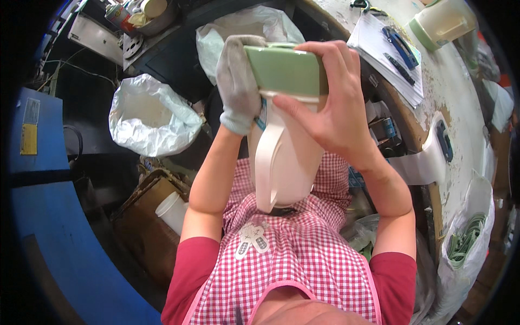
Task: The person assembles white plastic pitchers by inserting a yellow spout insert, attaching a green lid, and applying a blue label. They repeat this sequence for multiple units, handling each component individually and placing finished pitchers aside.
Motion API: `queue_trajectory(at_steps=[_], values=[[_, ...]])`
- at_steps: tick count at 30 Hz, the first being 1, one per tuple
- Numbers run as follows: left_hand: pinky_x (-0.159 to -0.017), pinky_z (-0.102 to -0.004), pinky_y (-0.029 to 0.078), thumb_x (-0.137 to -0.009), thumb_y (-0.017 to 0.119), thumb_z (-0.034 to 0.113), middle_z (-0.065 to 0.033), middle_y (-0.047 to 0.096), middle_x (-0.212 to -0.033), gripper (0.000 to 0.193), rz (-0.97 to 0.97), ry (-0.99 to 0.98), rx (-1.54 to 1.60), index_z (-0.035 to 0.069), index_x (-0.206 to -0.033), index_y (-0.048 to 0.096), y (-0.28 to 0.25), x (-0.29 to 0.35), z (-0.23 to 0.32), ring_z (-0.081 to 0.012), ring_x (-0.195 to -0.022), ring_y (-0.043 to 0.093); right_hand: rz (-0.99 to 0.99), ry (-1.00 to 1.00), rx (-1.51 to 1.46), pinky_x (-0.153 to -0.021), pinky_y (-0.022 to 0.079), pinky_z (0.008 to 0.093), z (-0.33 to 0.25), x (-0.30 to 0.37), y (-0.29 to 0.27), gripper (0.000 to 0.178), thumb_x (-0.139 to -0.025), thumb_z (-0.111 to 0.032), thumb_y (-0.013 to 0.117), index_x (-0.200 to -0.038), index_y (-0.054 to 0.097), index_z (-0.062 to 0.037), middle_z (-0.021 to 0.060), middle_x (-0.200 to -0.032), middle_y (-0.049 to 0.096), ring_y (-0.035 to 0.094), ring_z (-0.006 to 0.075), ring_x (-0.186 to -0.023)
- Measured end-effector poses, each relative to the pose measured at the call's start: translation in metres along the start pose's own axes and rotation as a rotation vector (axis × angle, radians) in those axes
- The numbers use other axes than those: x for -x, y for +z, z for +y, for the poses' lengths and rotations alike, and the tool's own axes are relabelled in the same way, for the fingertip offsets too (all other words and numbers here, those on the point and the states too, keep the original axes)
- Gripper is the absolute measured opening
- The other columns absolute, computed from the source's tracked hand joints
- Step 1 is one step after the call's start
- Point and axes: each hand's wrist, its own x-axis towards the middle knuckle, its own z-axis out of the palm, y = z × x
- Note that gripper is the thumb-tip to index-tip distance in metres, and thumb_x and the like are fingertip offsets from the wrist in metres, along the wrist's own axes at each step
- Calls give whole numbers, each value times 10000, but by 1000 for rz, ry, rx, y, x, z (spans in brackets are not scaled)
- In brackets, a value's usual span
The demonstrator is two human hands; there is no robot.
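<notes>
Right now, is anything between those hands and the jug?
Only a grey glove, which lies between the left hand and the jug, at its green end. The right hand is bare and grips the jug directly, with nothing visible in between.

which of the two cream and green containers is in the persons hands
The central container, held between the gloved left hand and bare right hand. The other container, on the worktop at upper right, has no hand on it.
</notes>
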Motion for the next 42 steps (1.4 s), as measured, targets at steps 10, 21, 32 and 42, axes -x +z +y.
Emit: queue_trajectory(at_steps=[10,21,32,42], values=[[-725,-275,517,-1139,370,359,-58,705,-817,561,-140,-254,270,9,-886,728,8,-27,26,-123,-737,644,-137,252,-452,-1049,471,346,42,15,-26,674,-780,-225,908,-1340,568,-65,60,-1235,622,581,186,-1186],[-740,-399,481,-1079,463,246,-166,673,-879,347,-104,-71,-45,5,-923,657,66,-20,-18,-269,-802,627,83,26,190,-1016,408,433,51,14,-9,615,-729,-323,887,-1238,645,-76,114,-1127,607,588,311,-1111],[-1238,-748,116,-775,788,398,-54,685,-1198,484,-1335,541,-695,109,-1153,703,23,121,65,-415,-1358,513,298,-13,221,-1164,383,496,82,63,-46,778,-842,-478,791,-1382,573,38,248,-1394,580,531,380,-1339],[-1229,-628,229,-830,756,303,-122,715,-1215,432,-376,-191,-194,87,-1198,682,-37,66,84,-352,-1211,630,25,1576,1422,-1017,517,460,109,385,-467,391,-930,-70,535,-1285,698,-48,236,-1232,689,653,398,-1184]])
